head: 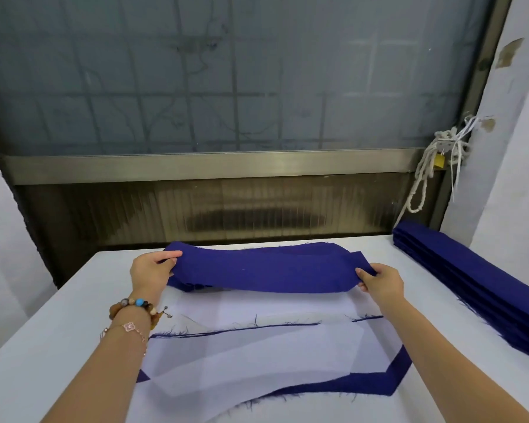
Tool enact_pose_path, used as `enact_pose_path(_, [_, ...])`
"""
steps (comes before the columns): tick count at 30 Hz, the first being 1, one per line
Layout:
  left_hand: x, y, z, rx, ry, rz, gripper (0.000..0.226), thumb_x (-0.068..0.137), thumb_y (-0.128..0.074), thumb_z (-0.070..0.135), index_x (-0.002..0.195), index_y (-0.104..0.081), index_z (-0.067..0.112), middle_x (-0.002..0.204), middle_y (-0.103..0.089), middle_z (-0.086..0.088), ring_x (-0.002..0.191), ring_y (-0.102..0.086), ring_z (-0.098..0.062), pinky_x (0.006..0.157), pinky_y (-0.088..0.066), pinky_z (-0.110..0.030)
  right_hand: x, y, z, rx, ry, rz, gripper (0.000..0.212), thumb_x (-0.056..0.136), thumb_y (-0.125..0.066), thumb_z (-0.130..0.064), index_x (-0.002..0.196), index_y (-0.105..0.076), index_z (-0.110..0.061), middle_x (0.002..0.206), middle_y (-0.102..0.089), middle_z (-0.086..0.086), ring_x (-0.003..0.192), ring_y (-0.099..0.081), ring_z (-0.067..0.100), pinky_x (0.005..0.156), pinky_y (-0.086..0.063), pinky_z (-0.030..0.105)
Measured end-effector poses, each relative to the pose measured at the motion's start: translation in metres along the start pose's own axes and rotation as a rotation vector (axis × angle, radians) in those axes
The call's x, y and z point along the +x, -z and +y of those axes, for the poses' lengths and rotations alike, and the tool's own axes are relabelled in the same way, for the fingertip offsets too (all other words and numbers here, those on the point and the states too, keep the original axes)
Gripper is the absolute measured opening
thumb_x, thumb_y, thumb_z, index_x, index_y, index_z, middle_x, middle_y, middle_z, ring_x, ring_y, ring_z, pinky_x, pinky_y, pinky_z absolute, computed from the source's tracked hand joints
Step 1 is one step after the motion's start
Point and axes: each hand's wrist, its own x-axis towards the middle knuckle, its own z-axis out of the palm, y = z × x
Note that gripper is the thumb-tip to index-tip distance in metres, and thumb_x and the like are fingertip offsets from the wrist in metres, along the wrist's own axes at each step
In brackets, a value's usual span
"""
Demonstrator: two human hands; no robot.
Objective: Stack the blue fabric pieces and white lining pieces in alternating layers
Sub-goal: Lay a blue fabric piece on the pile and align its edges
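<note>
Here, a blue fabric piece (266, 270) hangs stretched between the two hands above the far part of the table (52, 325), sagging slightly in the middle. The left grip (151, 271) pinches its left end, thumb on top; the right grip (380, 283) pinches its right end the same way. Nearer, white lining pieces (257, 349) lie overlapped on the table, with blue edges (376, 384) of lower layers showing beneath them. A stack of blue pieces (471, 279) lies along the table's right side. Beaded bracelets (135, 306) circle the left wrist.
</note>
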Motion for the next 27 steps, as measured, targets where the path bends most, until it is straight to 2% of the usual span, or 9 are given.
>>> enact_pose_path(3, [0.006, 0.002, -0.004, 0.025, -0.016, 0.025, 0.022, 0.096, -0.056, 0.005, 0.112, -0.072, 0.007, 0.122, -0.064, -0.015, 0.11, -0.057, -0.029, 0.087, -0.055, -0.041, 0.008, -0.011, -0.008, -0.003, 0.021, -0.002, 0.011, 0.091, -0.064, -0.018, 0.096, -0.065, -0.008, 0.078, -0.064, 0.008, 0.062, -0.057, 0.016, 0.053, -0.039, 0.019])
enact_pose_path(5, [0.011, 0.0, -0.007, 0.041, -0.019, 0.039, 0.022, 0.096, -0.056, 0.006, 0.111, -0.072, 0.008, 0.122, -0.064, -0.014, 0.109, -0.056, -0.027, 0.086, -0.054, -0.041, 0.017, -0.019, -0.013, -0.013, 0.033, -0.003, 0.013, 0.092, -0.063, -0.017, 0.099, -0.064, -0.007, 0.085, -0.065, 0.01, 0.065, -0.058, 0.016, 0.054, -0.04, 0.019])
enact_pose_path(8, [0.019, -0.003, -0.014, 0.083, -0.029, 0.054, 0.022, 0.096, -0.057, 0.006, 0.11, -0.073, 0.01, 0.123, -0.064, -0.015, 0.111, -0.058, -0.03, 0.09, -0.055, -0.043, 0.031, -0.03, -0.017, -0.051, 0.049, -0.004, 0.015, 0.092, -0.063, -0.017, 0.101, -0.064, -0.006, 0.084, -0.064, 0.009, 0.07, -0.059, 0.02, 0.061, -0.045, 0.024])
enact_pose_path(12, [0.028, -0.01, -0.022, 0.077, -0.025, 0.059, 0.022, 0.096, -0.057, 0.005, 0.111, -0.073, 0.011, 0.125, -0.064, -0.015, 0.115, -0.057, -0.032, 0.093, -0.054, -0.048, 0.048, -0.043, -0.02, -0.107, 0.044, 0.003, 0.019, 0.092, -0.063, -0.018, 0.107, -0.063, -0.006, 0.091, -0.062, 0.008, 0.075, -0.059, 0.02, 0.056, -0.043, 0.02])
enact_pose_path(16, [0.033, -0.016, -0.027, 0.112, -0.025, 0.059, 0.023, 0.096, -0.057, 0.004, 0.111, -0.073, 0.01, 0.125, -0.064, -0.014, 0.115, -0.056, -0.031, 0.093, -0.053, -0.045, 0.061, -0.055, -0.021, -0.154, 0.04, 0.007, 0.02, 0.092, -0.063, -0.02, 0.108, -0.062, -0.008, 0.093, -0.063, 0.007, 0.074, -0.061, 0.02, 0.054, -0.041, 0.019])
enact_pose_path(21, [0.033, -0.021, -0.034, 0.149, -0.032, 0.077, 0.023, 0.096, -0.056, 0.003, 0.109, -0.073, 0.01, 0.124, -0.064, -0.013, 0.114, -0.056, -0.029, 0.091, -0.05, -0.037, 0.068, -0.065, -0.015, -0.221, 0.08, 0.033, 0.018, 0.091, -0.064, -0.02, 0.102, -0.065, -0.006, 0.085, -0.063, 0.007, 0.078, -0.062, 0.024, 0.066, -0.045, 0.028])
enact_pose_path(27, [0.03, -0.022, -0.046, 0.15, -0.048, 0.056, 0.023, 0.094, -0.057, 0.001, 0.106, -0.075, 0.009, 0.117, -0.069, -0.013, 0.11, -0.06, -0.03, 0.098, -0.05, -0.044, 0.072, -0.07, -0.012, -0.234, 0.088, 0.088, 0.02, 0.091, -0.065, -0.021, 0.101, -0.067, -0.004, 0.084, -0.061, 0.006, 0.079, -0.055, 0.021, 0.07, -0.041, 0.029])
